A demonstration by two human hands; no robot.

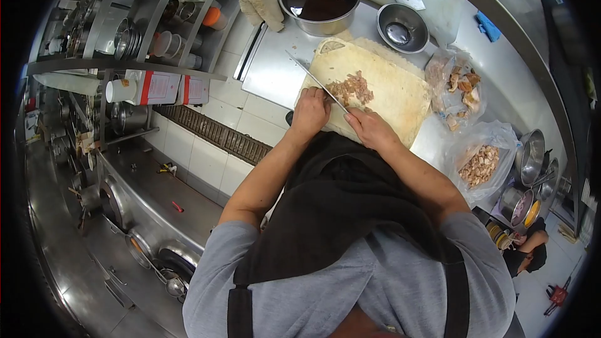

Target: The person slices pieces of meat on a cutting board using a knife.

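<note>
My right hand (370,128) is closed round the handle of a kitchen knife (313,77). The long blade points away to the upper left over a pale yellow cutting board (397,91). Close to the blade, my left hand (311,111) rests on the board's near left side, its fingers curled down against the meat; what lies beneath the fingertips is hidden. Chopped brownish meat (355,87) forms a small loose heap on the board, just beyond the knife.
Behind the board stand a pot of dark liquid (313,1) with a spoon and a metal bowl (400,28). Plastic bags of larger pieces (466,84) and diced pieces (481,166) lie to the right. Another person's arm (532,243) shows at far right. Metal shelves (131,66) stand left.
</note>
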